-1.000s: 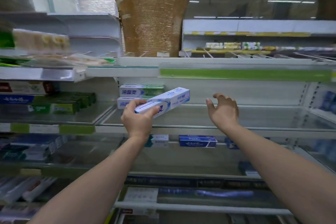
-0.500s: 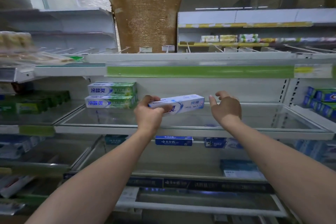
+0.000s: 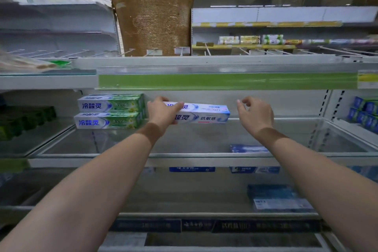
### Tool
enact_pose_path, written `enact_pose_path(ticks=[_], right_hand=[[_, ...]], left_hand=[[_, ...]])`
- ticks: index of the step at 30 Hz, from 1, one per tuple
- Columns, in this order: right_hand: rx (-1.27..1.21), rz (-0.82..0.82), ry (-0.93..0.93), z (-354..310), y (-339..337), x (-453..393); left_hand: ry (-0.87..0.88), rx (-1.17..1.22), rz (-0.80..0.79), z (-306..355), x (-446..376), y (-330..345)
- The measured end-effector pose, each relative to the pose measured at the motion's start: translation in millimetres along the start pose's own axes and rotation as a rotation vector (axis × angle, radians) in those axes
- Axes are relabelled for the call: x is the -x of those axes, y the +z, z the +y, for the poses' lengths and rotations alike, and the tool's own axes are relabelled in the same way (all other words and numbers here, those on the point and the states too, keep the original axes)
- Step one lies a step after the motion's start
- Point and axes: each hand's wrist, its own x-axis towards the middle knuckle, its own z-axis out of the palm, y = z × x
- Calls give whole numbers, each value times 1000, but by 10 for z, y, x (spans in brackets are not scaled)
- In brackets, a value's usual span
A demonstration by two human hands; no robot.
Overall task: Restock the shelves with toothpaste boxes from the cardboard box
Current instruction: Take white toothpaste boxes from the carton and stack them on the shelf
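Shop shelving, white metal with a clear glass shelf (image 3: 196, 149) and green price strip (image 3: 225, 81). Left hand (image 3: 161, 114) grips the left end of a slim white-blue cardboard toothpaste box (image 3: 201, 113), held level above the glass, right of two stacked green boxes (image 3: 110, 111). Right hand (image 3: 255, 114), fingers loosely curled, empty, just beyond the box's right end. Since 0.5 s ago: box further in, closer to level.

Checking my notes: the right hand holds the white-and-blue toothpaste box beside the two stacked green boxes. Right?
Not quite. The head view shows the left hand gripping the toothpaste box; the right hand holds nothing. It is beside the two stacked green boxes.
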Motion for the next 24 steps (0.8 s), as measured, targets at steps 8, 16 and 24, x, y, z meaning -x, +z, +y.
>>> enact_pose_path(ticks=[8,16,24], right_hand=[[13,10,-54,-75,222,-72],[3,25,-97,-107,286,-167],[10,-1,-74,-120,335,-120]], left_hand=[[540,-926,-182,54,9,48],[616,-1059,-127,-81,-76,177],[568,-1040,-135,-168,-220,221]])
